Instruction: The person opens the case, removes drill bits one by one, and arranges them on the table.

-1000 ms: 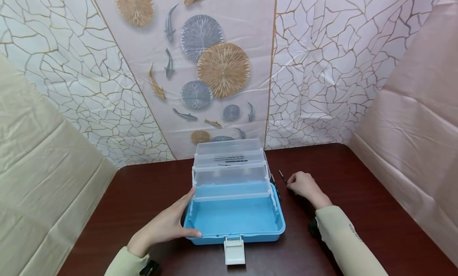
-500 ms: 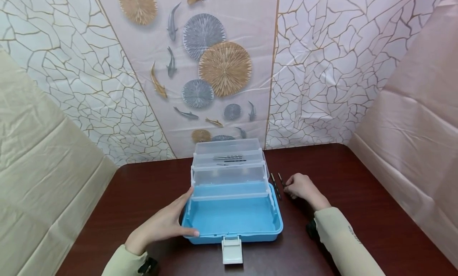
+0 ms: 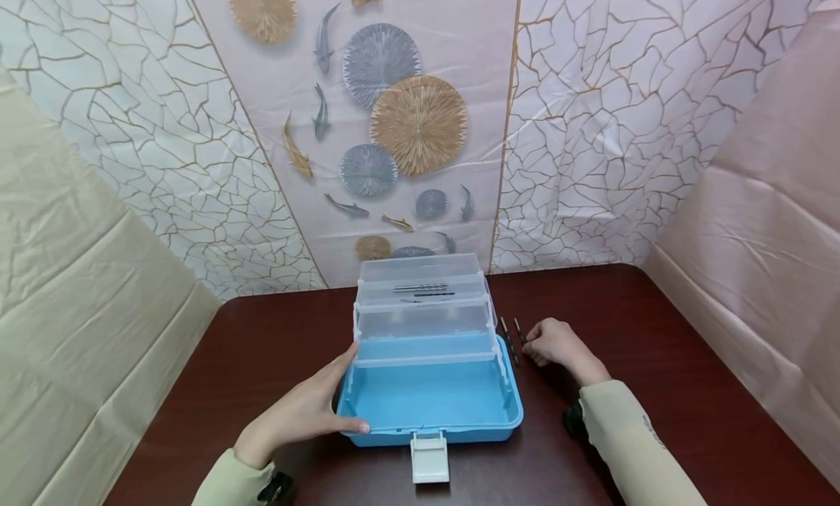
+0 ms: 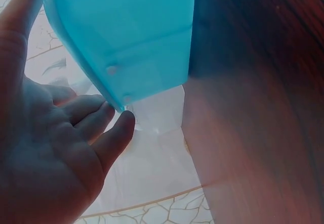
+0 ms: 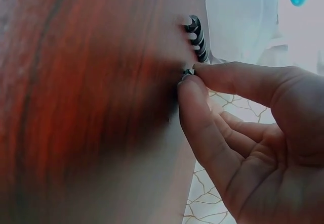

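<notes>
A blue toolbox [image 3: 429,396] stands with its clear tiers unfolded at the back. My left hand [image 3: 305,407] rests against its left side, thumb on the front rim and fingers spread along the edge; in the left wrist view the fingertips meet the blue wall [image 4: 131,42]. To the right of the box, thumb and forefinger of my right hand [image 3: 558,344] pinch the near end of a dark drill bit [image 3: 519,329], its tip [image 5: 188,72] showing between them. A second, spiral-fluted drill bit [image 3: 509,342] lies between that one and the box.
Several drill bits [image 3: 423,287] lie in the upper clear tray [image 3: 420,318]. At the box's front a white latch [image 3: 429,458] hangs down. The dark wooden table [image 3: 262,345] ends at a patterned cloth backdrop [image 3: 420,200].
My right hand has brought the pinched drill bit slightly down and more in line with the one beside the box. The left hand keeps its place on the toolbox.
</notes>
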Demonstrator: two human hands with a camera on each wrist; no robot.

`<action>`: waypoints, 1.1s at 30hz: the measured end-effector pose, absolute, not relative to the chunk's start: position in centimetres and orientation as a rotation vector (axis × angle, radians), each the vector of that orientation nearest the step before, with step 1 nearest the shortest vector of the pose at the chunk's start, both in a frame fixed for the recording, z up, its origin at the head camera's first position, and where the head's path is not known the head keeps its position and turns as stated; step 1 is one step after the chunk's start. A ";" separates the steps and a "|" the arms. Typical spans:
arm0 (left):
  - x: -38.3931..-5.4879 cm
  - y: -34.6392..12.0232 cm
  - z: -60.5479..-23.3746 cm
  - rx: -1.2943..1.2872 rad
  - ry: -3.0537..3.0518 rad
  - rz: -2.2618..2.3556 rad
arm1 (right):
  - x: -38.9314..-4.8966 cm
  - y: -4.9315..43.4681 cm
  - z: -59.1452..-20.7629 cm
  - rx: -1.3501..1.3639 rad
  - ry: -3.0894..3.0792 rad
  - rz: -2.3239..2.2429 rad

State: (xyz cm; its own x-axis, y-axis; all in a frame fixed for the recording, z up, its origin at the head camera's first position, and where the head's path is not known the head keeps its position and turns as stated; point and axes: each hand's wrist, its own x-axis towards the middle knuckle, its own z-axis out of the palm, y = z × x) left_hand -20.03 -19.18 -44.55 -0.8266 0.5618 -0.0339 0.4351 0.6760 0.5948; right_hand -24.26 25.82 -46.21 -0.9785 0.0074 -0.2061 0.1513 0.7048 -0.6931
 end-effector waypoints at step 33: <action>-19.9 -19.1 -44.5 0.803 2.694 0.898 | -26.1 27.5 -43.6 0.051 2.826 -1.039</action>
